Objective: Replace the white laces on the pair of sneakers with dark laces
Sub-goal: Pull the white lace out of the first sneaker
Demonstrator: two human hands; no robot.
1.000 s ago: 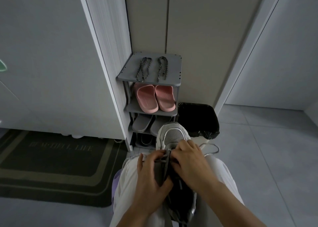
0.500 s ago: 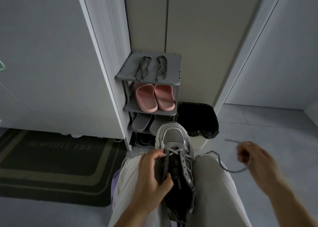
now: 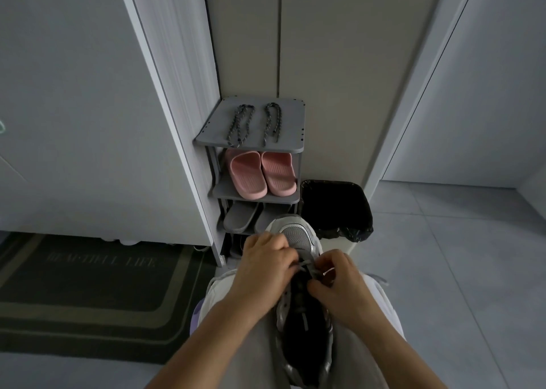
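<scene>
A grey and white sneaker (image 3: 298,235) lies toe-forward between my knees on my lap. My left hand (image 3: 263,264) sits over the sneaker's left side near the toe, fingers curled at the white lace (image 3: 305,266). My right hand (image 3: 336,282) is on the right side of the eyelets, fingers curled and pinching the white lace. A loose end of the lace (image 3: 381,279) trails off my right thigh. Two dark braided laces (image 3: 240,124) (image 3: 273,123) lie side by side on top of the grey shoe rack (image 3: 292,128). The second sneaker is not in view.
Pink slippers (image 3: 260,173) sit on the rack's middle shelf and grey slippers (image 3: 239,216) below them. A bin with a black liner (image 3: 336,208) stands right of the rack. A dark doormat (image 3: 88,288) lies on the floor at the left. Grey floor tiles (image 3: 458,270) spread to the right.
My right hand, which had pulled the white lace out to the right, has come back to the eyelets. My left hand has shifted forward from the sneaker's collar toward the toe.
</scene>
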